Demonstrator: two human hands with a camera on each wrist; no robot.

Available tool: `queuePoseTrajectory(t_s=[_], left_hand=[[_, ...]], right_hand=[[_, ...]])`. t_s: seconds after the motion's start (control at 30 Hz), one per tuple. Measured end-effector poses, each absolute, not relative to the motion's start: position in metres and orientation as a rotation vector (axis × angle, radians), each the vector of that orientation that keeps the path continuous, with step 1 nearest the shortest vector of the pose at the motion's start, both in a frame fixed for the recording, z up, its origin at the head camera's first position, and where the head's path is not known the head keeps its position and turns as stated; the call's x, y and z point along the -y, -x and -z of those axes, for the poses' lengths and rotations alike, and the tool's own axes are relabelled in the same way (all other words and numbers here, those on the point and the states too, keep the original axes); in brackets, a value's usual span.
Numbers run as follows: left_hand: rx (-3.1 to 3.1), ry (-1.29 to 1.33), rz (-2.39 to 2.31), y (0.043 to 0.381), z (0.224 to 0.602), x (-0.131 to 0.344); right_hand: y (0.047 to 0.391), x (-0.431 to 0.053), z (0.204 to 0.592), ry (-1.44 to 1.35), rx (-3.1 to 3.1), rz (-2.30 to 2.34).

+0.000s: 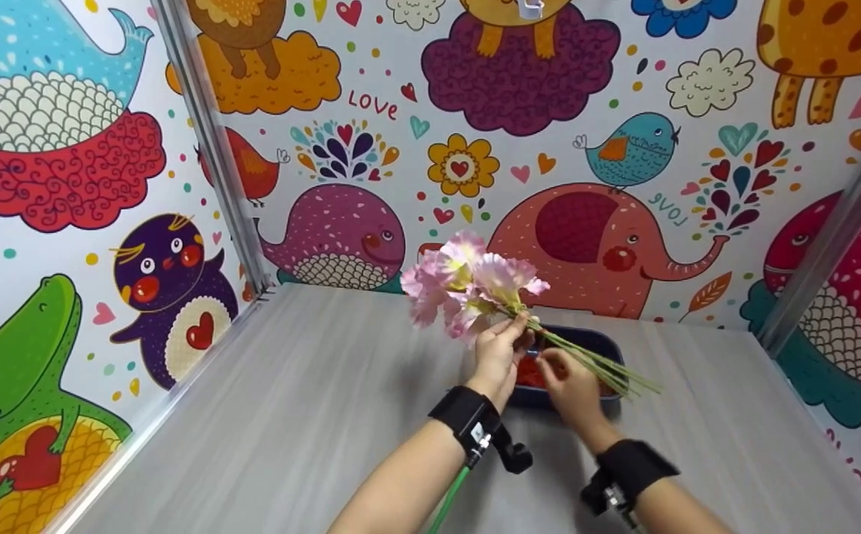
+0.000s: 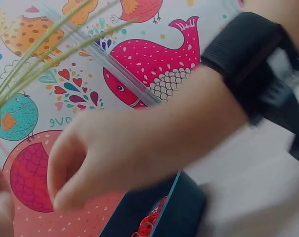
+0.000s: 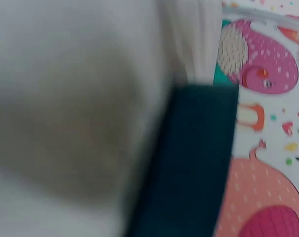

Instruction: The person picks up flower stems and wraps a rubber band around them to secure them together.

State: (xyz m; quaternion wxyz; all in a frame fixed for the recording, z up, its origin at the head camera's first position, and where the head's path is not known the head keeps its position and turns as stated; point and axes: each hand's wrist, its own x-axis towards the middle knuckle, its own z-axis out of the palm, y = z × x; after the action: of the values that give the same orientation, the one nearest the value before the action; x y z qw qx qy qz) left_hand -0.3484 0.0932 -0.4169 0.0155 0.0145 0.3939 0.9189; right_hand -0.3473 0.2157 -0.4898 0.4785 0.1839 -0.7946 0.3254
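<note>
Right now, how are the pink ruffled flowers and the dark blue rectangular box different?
The pink ruffled flowers with thin green stems are held up in the left hand; the dark blue rectangular box sits on the grey table. The flowers are pale and frilly, while the box is dark and smooth-sided. Both are near the right hand.

Clothlike petals (image 1: 503, 276), smooth plastic bin (image 2: 187, 207)
</note>
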Motion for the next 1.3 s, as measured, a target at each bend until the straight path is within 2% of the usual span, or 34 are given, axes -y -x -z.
queuePoseTrajectory(t_s=[0.17, 0.37, 0.57, 0.73, 1.03, 1.17, 1.3], left_hand=[[-1.313, 0.005, -2.951, 0.353, 0.421, -0.102], [-1.815, -0.046, -2.843, 0.359, 0.426, -0.099], [-2.482, -0.119, -2.476, 0.360, 0.433, -0.088], [-2.673, -0.284, -2.331, 0.358, 0.435, -0.085], [-2.604, -0.486, -2.110, 0.351, 0.426, -0.079], [-2.433, -0.522, -2.115, 0.347, 0.421, -0.076], [-2.009, -0.518, -2.305, 0.343, 0.415, -0.076]], right_hand=[[0.332, -0.191, 0.499, -0.366, 1.918, -1.014], [0.318, -0.182, 0.487, -0.469, 1.891, -0.900], [0.314, -0.194, 0.457, -0.632, 1.794, -0.717], [0.319, -0.214, 0.424, -0.729, 1.705, -0.553], [0.330, -0.272, 0.386, -0.795, 1.707, -0.016], [0.332, -0.282, 0.382, -0.775, 1.807, -0.004], [0.335, -0.283, 0.386, -0.720, 1.913, -0.080]])
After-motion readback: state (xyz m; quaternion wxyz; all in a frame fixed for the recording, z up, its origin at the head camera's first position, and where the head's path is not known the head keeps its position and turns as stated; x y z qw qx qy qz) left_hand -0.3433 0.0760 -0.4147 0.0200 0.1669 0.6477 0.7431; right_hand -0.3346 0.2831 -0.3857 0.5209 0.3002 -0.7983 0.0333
